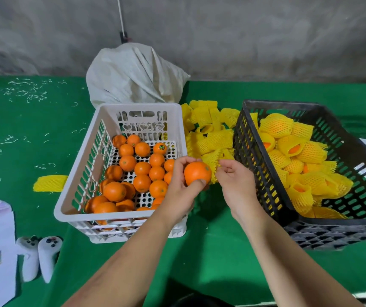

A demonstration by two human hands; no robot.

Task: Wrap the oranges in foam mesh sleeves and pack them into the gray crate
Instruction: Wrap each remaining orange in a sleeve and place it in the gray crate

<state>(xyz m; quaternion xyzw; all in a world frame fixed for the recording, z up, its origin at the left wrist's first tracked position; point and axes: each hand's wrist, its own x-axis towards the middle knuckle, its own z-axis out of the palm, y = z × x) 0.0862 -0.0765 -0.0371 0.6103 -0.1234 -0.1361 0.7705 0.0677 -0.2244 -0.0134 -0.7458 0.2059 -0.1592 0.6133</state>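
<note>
On the green table (pixel 210 251), the gray crate (pixel 332 231) at my right holds oranges already sleeved in yellow mesh, and the white crate (pixel 78 189) at my left holds bare oranges (pixel 142 168). Between them lies a heap of foam mesh sleeves (pixel 208 129). My left hand (pixel 177 189) curls thumb and fingers around one orange (pixel 197 173) above the gap. My right hand (pixel 235 180) pinches a sleeve (pixel 213 161) touching that orange.
</note>
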